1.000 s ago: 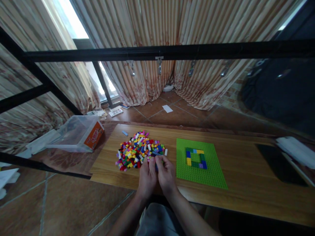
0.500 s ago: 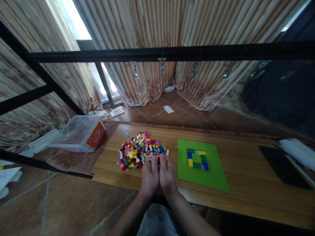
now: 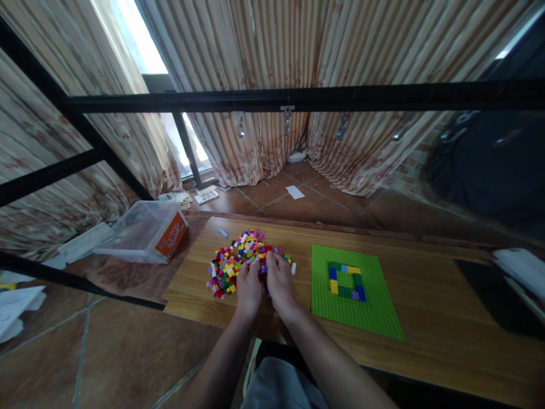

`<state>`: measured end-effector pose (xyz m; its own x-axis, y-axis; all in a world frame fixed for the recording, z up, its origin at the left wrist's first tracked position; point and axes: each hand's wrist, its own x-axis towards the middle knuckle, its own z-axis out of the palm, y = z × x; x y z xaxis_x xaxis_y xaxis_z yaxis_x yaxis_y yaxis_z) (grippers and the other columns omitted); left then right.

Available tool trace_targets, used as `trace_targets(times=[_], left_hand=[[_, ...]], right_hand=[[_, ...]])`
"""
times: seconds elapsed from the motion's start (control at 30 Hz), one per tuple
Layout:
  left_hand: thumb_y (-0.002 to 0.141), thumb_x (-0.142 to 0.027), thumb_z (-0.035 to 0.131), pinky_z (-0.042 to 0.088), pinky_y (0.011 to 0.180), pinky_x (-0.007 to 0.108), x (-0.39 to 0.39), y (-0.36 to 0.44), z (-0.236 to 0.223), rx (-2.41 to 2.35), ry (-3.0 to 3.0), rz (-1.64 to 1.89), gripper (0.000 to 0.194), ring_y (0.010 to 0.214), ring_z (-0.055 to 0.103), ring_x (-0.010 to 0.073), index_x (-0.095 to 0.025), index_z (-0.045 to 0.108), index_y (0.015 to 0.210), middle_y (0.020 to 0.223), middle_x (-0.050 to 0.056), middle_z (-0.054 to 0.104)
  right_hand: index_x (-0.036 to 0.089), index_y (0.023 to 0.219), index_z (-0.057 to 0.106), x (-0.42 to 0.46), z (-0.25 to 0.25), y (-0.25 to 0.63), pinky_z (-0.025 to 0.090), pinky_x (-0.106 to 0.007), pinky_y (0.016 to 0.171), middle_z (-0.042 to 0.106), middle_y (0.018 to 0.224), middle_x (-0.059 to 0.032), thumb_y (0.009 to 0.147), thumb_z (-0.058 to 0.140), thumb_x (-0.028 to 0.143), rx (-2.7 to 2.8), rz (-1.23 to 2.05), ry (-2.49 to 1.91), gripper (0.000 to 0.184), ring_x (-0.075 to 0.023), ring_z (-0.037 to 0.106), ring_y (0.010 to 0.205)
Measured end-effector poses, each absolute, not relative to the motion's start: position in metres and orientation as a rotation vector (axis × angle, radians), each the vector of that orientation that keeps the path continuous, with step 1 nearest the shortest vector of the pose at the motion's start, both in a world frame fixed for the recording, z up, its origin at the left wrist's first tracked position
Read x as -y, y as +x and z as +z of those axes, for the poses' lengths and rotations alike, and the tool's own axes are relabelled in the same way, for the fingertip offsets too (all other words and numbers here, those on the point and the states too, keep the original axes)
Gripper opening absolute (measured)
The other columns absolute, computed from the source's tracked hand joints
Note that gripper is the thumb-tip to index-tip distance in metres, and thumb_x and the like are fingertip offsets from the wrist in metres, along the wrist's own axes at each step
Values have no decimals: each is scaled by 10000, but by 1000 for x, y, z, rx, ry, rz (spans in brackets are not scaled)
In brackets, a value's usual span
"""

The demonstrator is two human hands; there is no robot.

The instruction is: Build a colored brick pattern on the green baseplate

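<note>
The left hand (image 3: 249,287) and right hand (image 3: 278,278) had bent fingers at the near right side of the brick pile (image 3: 227,267); I could not tell if they held bricks. Small, soft pinches seemed best, because the bricks were all mixed up and the hands hid some. The pile sat near the left end of the table (image 3: 430,307). To its right was the green plate (image 3: 323,307) with a brick ring (image 3: 334,285). A clear box (image 3: 142,227) was past the left edge.

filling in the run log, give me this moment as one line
left hand: at toy brick pile | right hand: at pile | grip: contents unclear | green baseplate: right of pile, bears square brick ring
</note>
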<state>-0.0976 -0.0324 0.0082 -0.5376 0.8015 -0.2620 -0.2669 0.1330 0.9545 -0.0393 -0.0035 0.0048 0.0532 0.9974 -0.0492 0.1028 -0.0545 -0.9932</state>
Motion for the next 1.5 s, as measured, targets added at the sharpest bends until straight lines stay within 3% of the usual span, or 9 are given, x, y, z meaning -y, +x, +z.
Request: trace_targets(times=[0.27, 0.5, 0.73, 0.93, 1.27, 1.5], left_hand=[[780, -446, 595, 345, 412, 204, 30, -123, 0, -1679, 663, 1408, 373, 417, 464, 85, -146, 588, 1002, 613, -36, 557], [818, -353, 558, 392, 443, 209, 29, -128, -8, -1683, 710, 1345, 483, 443, 526, 104, -137, 487, 1244, 649, -18, 607], [746, -249, 648, 485, 621, 280, 36, -130, -3, -1799, 893, 1436, 455, 628, 612, 168, -169, 592, 1191, 777, 38, 664], [766, -177, 610, 507, 761, 348, 41, -128, 8, -1907, 1062, 1355, 392, 801, 646, 222, -186, 639, 1156, 889, 77, 685], [840, -244, 541, 505, 624, 270, 63, -135, 10, -1890, 1269, 1443, 291, 659, 586, 140, -186, 645, 1105, 866, 52, 653], [807, -348, 573, 465, 531, 239, 108, -171, 8, -2162, 1180, 1457, 395, 604, 534, 110, -183, 563, 1167, 970, 47, 598]], right_hand=[[197, 769, 690, -14, 3, -40, 399, -276, 653, 692, 753, -44, 854, 455, 444, 1439, 1017, -1404, 351, -172, 581, 699], [192, 810, 696, -15, 1, -31, 422, -289, 713, 705, 809, -56, 857, 460, 410, 1484, 1013, -1430, 324, -185, 613, 766], [196, 878, 678, -16, 4, -10, 403, -280, 599, 666, 665, -26, 875, 436, 453, 1571, 1044, -1424, 354, -174, 598, 600], [183, 919, 666, -11, 4, 6, 393, -266, 523, 621, 570, 5, 873, 435, 521, 1532, 1193, -1393, 412, -151, 576, 474], [162, 1075, 646, -5, -5, 27, 364, -248, 457, 572, 502, 17, 859, 432, 590, 1458, 1310, -1358, 525, -143, 517, 439], [157, 977, 678, 16, 3, 47, 396, -251, 513, 539, 536, 18, 854, 496, 489, 1411, 1114, -1393, 398, -146, 523, 516]])
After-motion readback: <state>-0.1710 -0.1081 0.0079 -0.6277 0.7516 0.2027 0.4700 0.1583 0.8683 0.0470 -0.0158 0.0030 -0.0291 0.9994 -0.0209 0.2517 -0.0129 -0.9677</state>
